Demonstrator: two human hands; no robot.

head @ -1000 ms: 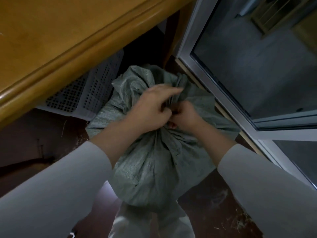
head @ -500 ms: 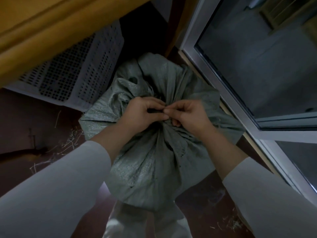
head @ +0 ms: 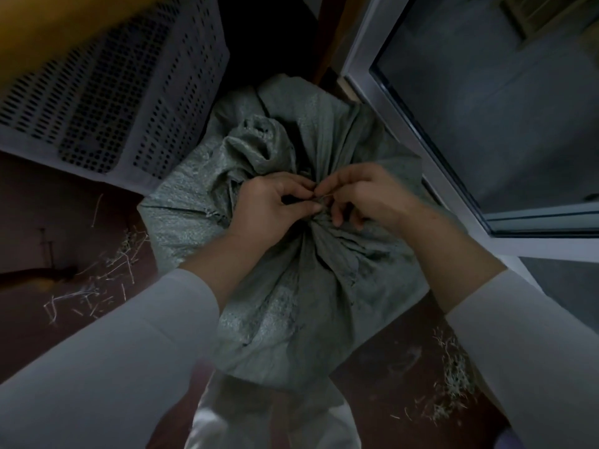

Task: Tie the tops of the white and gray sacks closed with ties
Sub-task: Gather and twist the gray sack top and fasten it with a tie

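Note:
A full gray woven sack [head: 285, 306] stands on the dark red floor, its top gathered into a bunched neck at the middle. Loose sack fabric fans out behind the neck. My left hand [head: 272, 205] and my right hand [head: 366, 196] meet over the neck, fingertips touching. Between them they pinch a thin tie [head: 322, 198], of which only a short pale strand shows. The rest of the tie is hidden by my fingers. White cloth [head: 275, 422] shows at the bottom edge, below the sack; I cannot tell whether it is a sack.
A white perforated plastic crate [head: 107, 102] leans at the left behind the sack, under a yellow wooden tabletop [head: 48, 30]. A metal-framed glass door [head: 405, 131] runs along the right. Bits of straw [head: 97, 280] lie scattered on the floor on both sides.
My view has tipped lower, so the tabletop has slid nearly out of sight. My hands have shifted from gripping the neck to pinching the tie with their fingertips together.

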